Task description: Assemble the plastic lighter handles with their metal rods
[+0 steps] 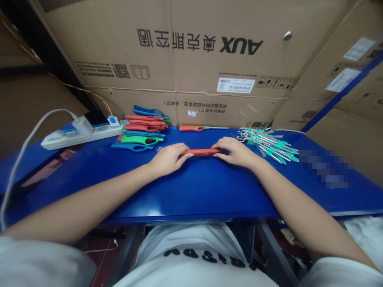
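Just above the middle of the blue table, an orange lighter handle [204, 152] lies level between my two hands. The fingers of my left hand [171, 159] are closed on its left end, and those of my right hand [235, 150] pinch the right end. Beyond it lies an orange long-reach lighter [194, 128] with a thin metal tube pointing right. To the left is a pile of red, green and blue lighter handles [143, 127]. Right of my right hand lies a heap of metal lighter tubes with teal parts [271, 145].
A large cardboard sheet [179, 71] stands upright behind the blue table [191, 195]. At the back left sits a white power strip [68, 139] with a charger [83, 125] and cables. Part of the table at the right is blurred out by pixels.
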The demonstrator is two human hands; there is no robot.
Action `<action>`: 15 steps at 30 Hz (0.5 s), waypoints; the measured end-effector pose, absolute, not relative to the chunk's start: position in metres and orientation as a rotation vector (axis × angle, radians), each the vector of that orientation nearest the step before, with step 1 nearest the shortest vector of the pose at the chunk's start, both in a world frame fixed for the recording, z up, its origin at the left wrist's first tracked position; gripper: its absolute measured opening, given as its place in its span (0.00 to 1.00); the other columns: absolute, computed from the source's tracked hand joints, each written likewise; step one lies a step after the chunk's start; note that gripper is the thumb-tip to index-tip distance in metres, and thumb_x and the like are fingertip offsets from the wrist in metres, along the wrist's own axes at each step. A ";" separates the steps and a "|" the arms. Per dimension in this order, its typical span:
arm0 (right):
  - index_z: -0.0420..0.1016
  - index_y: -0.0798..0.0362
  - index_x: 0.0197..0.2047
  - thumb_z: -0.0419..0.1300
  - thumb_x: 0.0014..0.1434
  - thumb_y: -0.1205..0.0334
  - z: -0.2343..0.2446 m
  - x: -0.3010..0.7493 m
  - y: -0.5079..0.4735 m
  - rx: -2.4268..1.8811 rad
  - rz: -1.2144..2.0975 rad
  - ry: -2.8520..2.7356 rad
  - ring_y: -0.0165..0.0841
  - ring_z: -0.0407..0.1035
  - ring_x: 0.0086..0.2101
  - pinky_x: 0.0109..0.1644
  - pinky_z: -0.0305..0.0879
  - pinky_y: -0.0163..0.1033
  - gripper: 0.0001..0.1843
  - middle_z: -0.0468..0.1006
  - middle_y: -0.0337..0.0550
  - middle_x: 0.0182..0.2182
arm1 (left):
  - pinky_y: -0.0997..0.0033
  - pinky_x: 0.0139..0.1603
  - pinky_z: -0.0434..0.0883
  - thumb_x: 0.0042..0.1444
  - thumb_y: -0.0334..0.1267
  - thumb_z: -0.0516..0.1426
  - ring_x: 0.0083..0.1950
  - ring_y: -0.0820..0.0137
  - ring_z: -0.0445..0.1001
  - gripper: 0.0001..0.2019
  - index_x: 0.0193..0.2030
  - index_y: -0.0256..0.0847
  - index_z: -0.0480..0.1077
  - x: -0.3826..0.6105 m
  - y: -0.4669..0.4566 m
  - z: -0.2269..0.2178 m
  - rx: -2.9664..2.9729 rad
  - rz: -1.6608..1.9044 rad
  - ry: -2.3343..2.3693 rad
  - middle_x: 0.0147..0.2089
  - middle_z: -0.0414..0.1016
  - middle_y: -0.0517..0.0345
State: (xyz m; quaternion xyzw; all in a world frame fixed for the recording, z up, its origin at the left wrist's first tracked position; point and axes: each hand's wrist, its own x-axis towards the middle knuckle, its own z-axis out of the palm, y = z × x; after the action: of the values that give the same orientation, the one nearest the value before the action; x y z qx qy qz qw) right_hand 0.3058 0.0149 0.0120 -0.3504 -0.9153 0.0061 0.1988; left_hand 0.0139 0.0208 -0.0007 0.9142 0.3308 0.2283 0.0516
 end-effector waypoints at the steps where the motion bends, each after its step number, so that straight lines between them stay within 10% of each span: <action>1: 0.77 0.54 0.46 0.60 0.65 0.59 0.013 0.306 0.014 -0.975 0.007 -2.556 0.41 0.71 0.42 0.48 0.63 0.45 0.10 0.81 0.49 0.41 | 0.68 0.38 0.67 0.71 0.48 0.47 0.38 0.64 0.74 0.19 0.42 0.37 0.74 0.014 0.021 -0.001 2.767 0.697 1.017 0.39 0.75 0.52; 9: 0.77 0.53 0.43 0.58 0.67 0.58 0.019 0.302 0.006 -1.110 -0.078 -2.583 0.41 0.71 0.43 0.48 0.58 0.45 0.09 0.81 0.49 0.40 | 0.68 0.44 0.68 0.68 0.49 0.52 0.42 0.66 0.75 0.17 0.47 0.39 0.74 0.017 0.020 -0.003 2.562 0.817 0.907 0.44 0.78 0.53; 15: 0.74 0.52 0.54 0.62 0.65 0.54 0.009 0.303 0.010 -1.002 0.186 -2.564 0.41 0.72 0.49 0.52 0.61 0.46 0.17 0.80 0.50 0.50 | 0.74 0.25 0.66 0.60 0.53 0.58 0.23 0.73 0.68 0.18 0.39 0.37 0.72 0.028 0.017 -0.009 1.766 0.871 0.973 0.26 0.72 0.60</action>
State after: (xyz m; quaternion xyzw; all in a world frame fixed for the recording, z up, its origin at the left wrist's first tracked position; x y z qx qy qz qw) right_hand 0.3025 0.0100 0.0092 -0.3566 -0.9123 0.0661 0.1902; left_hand 0.0278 0.0171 -0.0086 0.7160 0.3942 0.3532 0.4552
